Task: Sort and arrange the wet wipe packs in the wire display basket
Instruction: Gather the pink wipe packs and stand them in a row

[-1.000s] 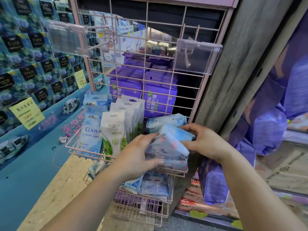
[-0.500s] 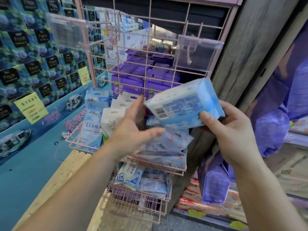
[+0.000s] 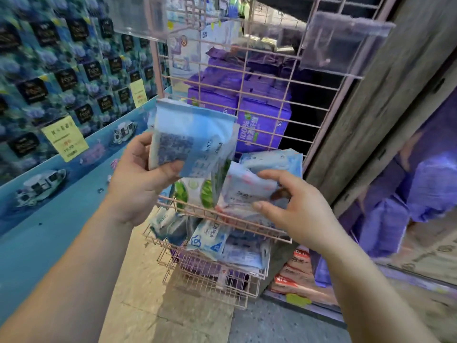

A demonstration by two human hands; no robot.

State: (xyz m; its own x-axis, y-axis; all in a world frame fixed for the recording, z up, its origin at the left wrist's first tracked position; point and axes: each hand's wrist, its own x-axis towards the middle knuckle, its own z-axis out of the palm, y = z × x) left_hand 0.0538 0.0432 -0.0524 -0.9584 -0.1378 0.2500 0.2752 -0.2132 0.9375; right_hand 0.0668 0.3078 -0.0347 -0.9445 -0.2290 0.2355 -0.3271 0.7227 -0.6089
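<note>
A pink wire rack [image 3: 247, 78] is seen behind both hands, with purple packs [image 3: 262, 120] stacked beyond its grid. Just under the hands hangs the upper basket [image 3: 222, 216]; a lower basket [image 3: 212, 280] sits further below them and is filled with packs lying loosely at mixed angles.

A blue pack [image 3: 190, 139] is held up above the upper basket by the left hand [image 3: 141, 179], whose thumb and curled fingers are clamped on the pack's lower edge. Just right of that hand, green-leaf packs [image 3: 197, 191] are stood upright in the basket. Against these, a heap of pale blue-and-pink packs [image 3: 249, 191] lies tilted at the basket's right end. The right hand [image 3: 291, 206] is spread over this heap, its loosely bent fingers touching the top pack; no firm grasp can be made out.

The job is judged roughly half done: the upright row looks settled, while the lifted pack must yet be placed, the right-hand heap stood up, and the lower basket's jumble is untouched.
</note>
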